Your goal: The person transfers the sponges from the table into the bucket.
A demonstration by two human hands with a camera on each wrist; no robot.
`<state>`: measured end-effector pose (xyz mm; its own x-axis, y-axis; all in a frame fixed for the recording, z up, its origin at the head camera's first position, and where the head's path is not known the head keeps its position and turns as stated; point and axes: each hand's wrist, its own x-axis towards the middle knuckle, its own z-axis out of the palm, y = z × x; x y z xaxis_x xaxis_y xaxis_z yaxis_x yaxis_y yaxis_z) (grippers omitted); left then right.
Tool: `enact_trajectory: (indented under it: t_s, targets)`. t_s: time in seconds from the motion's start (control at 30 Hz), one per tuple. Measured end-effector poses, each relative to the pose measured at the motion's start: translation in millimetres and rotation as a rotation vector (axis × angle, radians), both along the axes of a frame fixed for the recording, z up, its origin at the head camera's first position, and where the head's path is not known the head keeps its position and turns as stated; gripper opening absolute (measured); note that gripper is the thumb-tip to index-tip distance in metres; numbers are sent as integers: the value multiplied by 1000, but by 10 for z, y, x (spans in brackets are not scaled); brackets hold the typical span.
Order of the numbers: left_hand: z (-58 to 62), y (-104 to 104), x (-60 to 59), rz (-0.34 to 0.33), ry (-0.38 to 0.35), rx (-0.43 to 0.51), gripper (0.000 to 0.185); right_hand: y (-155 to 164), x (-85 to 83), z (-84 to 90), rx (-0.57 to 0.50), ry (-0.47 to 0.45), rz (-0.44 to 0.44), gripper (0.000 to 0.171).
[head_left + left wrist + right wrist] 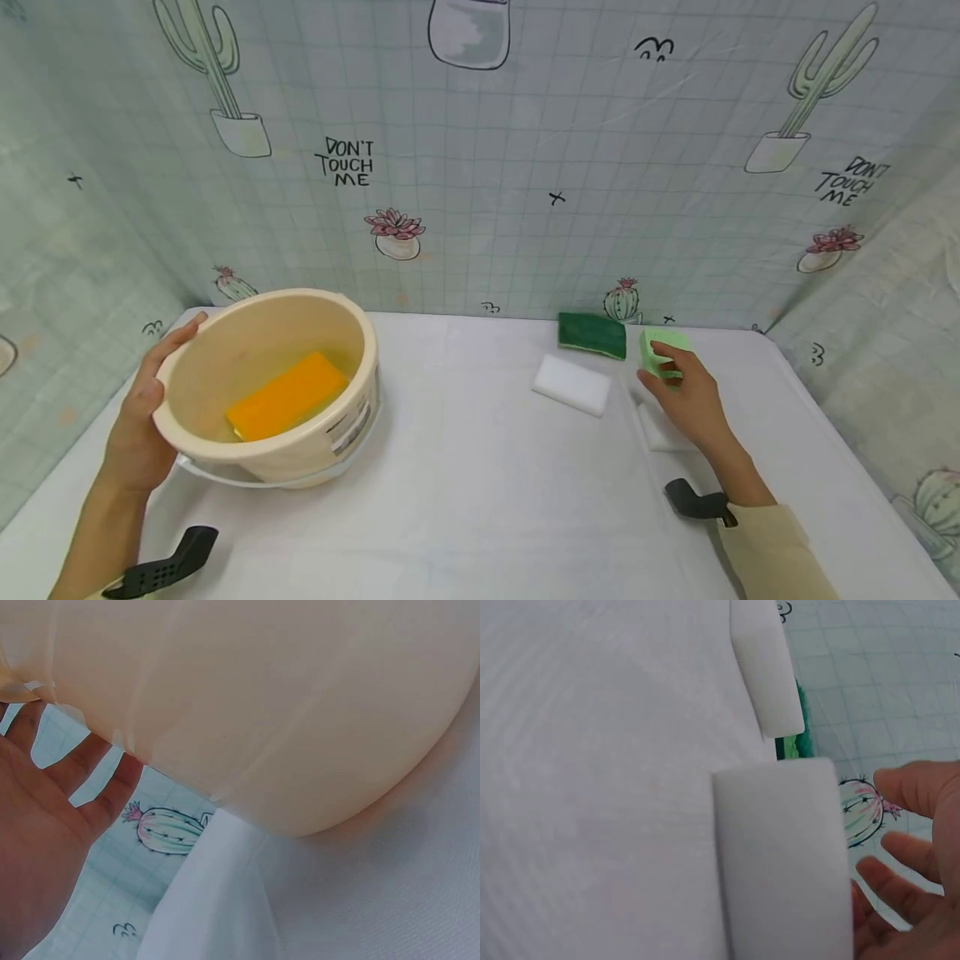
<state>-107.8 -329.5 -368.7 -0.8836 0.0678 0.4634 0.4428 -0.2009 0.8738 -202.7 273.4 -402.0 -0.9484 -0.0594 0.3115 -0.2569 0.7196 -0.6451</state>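
On the left, my left hand (142,425) holds a cream bucket (352,417) by its side, thumb at the rim and fingers spread along the outer wall (225,697). An orange sponge (288,396) lies inside, with a little yellow showing at its edge. My right hand (690,400) is over a light green sponge (663,340) at the back right, thumb and fingers apart. In the right wrist view the fingers (904,889) look spread, with nothing visible between them. A white sponge block (784,862) lies beneath that hand.
Left of the light green sponge lie a dark green scouring pad (592,335) and another white block (572,385). The bucket's wire handle (277,483) hangs down in front. A patterned curtain (480,167) closes the back and sides of the white table (465,500).
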Motion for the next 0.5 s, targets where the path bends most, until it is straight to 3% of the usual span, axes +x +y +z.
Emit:
enact_trajectory:
  t_s: [0.27,0.5]
  targets:
    - [2,-5,-3,-11,9,16,55,41,-21,-41,-2,17,-184,57]
    - [0,-2,-7,14,-11,-3,56,54,22,-50,-66,-42,-295,68]
